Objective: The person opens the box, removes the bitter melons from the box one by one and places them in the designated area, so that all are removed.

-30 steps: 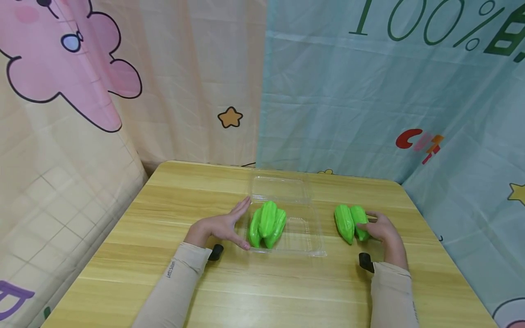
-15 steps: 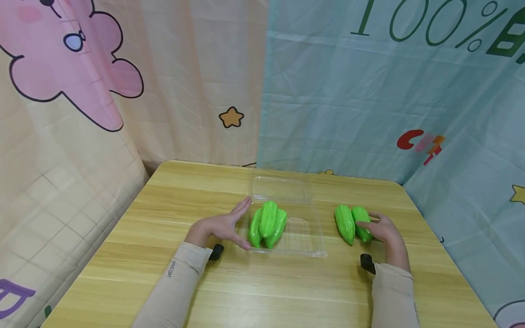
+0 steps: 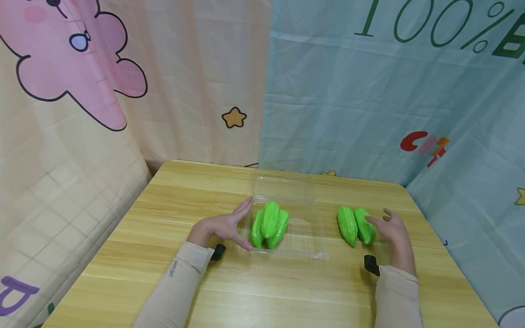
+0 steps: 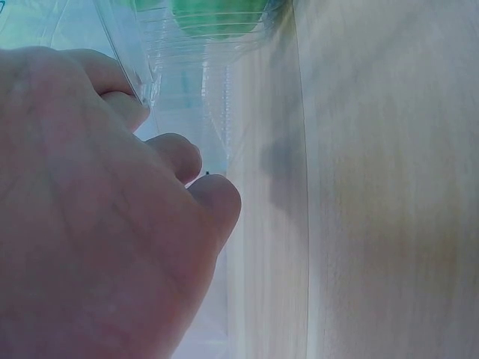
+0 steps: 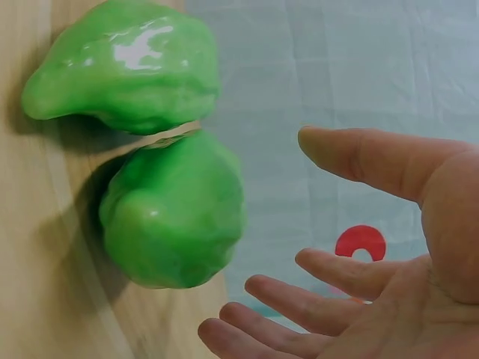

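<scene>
The left hand [image 3: 221,226] is laid, thumb and fingers spread, along the edge of the clear container [image 3: 305,237], in which green fruits [image 3: 270,223] are stacked just past the fingertips. The right hand [image 3: 391,228] is spread, nothing gripped; a loose fruit [image 3: 364,228] lies just beyond its thumb tip, a second fruit [image 3: 347,226] farther out. Were the glossy curve pinched off-centre, grip might be lost or the neighbour rolled away.
</scene>
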`<state>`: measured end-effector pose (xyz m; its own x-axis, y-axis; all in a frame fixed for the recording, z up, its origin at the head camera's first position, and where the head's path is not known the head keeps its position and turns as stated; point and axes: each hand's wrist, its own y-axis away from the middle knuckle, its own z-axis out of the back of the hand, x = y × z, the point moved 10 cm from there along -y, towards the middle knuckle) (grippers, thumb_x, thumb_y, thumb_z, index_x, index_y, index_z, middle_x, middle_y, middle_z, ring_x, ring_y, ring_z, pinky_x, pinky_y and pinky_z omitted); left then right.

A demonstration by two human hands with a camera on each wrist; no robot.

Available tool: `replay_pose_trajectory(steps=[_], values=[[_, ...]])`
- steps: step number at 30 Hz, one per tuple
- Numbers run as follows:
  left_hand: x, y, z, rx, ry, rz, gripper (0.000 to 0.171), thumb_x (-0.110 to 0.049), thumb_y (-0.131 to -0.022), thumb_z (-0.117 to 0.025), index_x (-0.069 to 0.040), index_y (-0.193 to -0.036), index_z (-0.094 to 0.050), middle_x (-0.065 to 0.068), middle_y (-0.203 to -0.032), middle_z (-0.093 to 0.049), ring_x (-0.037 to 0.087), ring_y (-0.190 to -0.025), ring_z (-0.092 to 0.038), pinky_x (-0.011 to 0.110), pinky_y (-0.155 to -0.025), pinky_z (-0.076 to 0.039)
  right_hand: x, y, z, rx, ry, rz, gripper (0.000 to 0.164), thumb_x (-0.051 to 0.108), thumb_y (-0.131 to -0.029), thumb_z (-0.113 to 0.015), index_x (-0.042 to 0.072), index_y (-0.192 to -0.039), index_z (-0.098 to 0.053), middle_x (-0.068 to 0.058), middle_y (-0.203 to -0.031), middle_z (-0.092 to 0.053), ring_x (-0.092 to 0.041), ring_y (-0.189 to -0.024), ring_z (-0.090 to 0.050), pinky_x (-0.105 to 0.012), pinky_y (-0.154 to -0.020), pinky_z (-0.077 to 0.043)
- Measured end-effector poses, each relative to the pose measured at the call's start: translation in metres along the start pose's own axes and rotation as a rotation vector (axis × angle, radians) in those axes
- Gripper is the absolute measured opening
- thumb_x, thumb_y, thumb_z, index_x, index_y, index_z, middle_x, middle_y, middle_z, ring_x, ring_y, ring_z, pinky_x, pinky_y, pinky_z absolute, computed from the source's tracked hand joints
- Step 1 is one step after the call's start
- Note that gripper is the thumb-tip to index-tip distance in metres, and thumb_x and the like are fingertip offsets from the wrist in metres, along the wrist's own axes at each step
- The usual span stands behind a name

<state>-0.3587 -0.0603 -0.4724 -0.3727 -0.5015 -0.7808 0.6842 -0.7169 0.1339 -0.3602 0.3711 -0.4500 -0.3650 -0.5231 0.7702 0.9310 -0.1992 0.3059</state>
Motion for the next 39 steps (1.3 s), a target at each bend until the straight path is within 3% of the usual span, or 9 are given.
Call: replay_pose_trajectory(steps=[11, 17, 22, 29, 39], values=[[-0.001, -0.001, 0.000, 0.000, 0.000, 0.001, 0.139, -0.040, -0.075, -0.089, -0.012, -0.159, 0.018, 0.008, -0.164, 0.027, 0.030, -0.149, 0.019, 0.058, -0.118, -0.007, 0.026, 0.013, 0.008, -0.089, 0.027, 0.101, 0.094, 0.044, -0.100, -0.057, -0.003, -0.159, 0.000, -0.036, -0.160, -0.009, -0.055, -0.143, -0.017, -0.065, -0.111, -0.027], [0.000, -0.002, 0.001, 0.000, -0.016, -0.001, 0.140, -0.044, -0.074, -0.089, -0.013, -0.159, 0.018, 0.008, -0.164, 0.027, 0.029, -0.149, 0.019, 0.057, -0.118, -0.007, 0.048, 0.022, 0.002, -0.108, 0.031, 0.176, 0.093, 0.044, -0.099, -0.060, -0.001, -0.160, -0.005, -0.033, -0.161, -0.013, -0.051, -0.146, -0.014, -0.064, -0.112, -0.025], [0.002, -0.003, 0.000, 0.004, -0.020, 0.011, 0.142, -0.046, -0.073, -0.090, -0.013, -0.159, 0.018, 0.007, -0.164, 0.028, 0.027, -0.149, 0.019, 0.056, -0.119, -0.007, 0.073, 0.033, -0.012, -0.098, 0.022, 0.246, 0.091, 0.041, -0.099, -0.063, 0.001, -0.161, -0.010, -0.031, -0.161, -0.017, -0.048, -0.146, -0.018, -0.063, -0.113, -0.026], [0.002, -0.003, 0.000, 0.005, -0.013, 0.007, 0.142, -0.046, -0.073, -0.090, -0.014, -0.159, 0.018, 0.007, -0.164, 0.027, 0.027, -0.149, 0.020, 0.057, -0.119, -0.006, 0.104, 0.046, -0.042, -0.017, 0.005, 0.333, 0.091, 0.041, -0.097, -0.066, 0.004, -0.161, -0.013, -0.029, -0.160, -0.022, -0.045, -0.146, -0.024, -0.061, -0.112, -0.030], [0.000, -0.001, 0.000, 0.001, -0.016, 0.010, 0.140, -0.043, -0.074, -0.090, -0.014, -0.159, 0.018, 0.009, -0.164, 0.026, 0.029, -0.149, 0.020, 0.057, -0.119, -0.006, 0.127, 0.056, -0.087, 0.101, 0.008, 0.417, 0.083, 0.030, -0.099, -0.067, 0.004, -0.160, -0.018, -0.027, -0.157, -0.030, -0.044, -0.143, -0.031, -0.060, -0.109, -0.035]])
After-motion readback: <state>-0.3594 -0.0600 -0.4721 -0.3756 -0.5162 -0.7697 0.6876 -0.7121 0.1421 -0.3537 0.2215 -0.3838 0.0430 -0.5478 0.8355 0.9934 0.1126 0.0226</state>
